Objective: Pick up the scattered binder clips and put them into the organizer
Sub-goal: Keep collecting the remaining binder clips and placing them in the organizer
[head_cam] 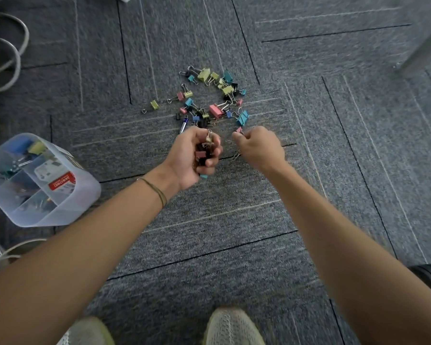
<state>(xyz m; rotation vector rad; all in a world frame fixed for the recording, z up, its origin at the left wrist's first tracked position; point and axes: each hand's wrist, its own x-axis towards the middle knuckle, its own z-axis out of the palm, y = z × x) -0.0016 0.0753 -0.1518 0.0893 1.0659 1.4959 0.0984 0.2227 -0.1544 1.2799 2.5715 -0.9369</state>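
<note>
Here, floor (309, 58): grey carpet tiles with thin dark and pale lines, everything else lying on it
Organizer (67, 195): clear plastic tub at the left edge, well apart from the pile; dividers split it into compartments, and blue, yellow and teal clips show in the far ones; a red-and-white label sits on the inside
Scattered binder clips (215, 98): a loose pile on the carpet just beyond both hands, in yellow, teal, pink, blue and black, with wire handles sticking out; 1 yellow clip (154, 104) lies apart to the left of the pile
Shoes (230, 327): 2 pale knit toes at the bottom edge, below the arms
Left hand (194, 158): curled shut around a handful of clips, palm turned inward; a pink one, black ones and a teal one at the bottom poke out between the fingers; a thin cord bracelet (157, 192) circles the wrist
Right hand (259, 145): knuckles up, thumb and forefinger pinched on a small pink clip (239, 130) at the near edge of the pile; a wire loop shows under the hand
Pen (183, 125): blue-and-silver, lying at the near left edge of the pile, just beyond the left hand
Cables (10, 51): pale loops along the left edge
</note>
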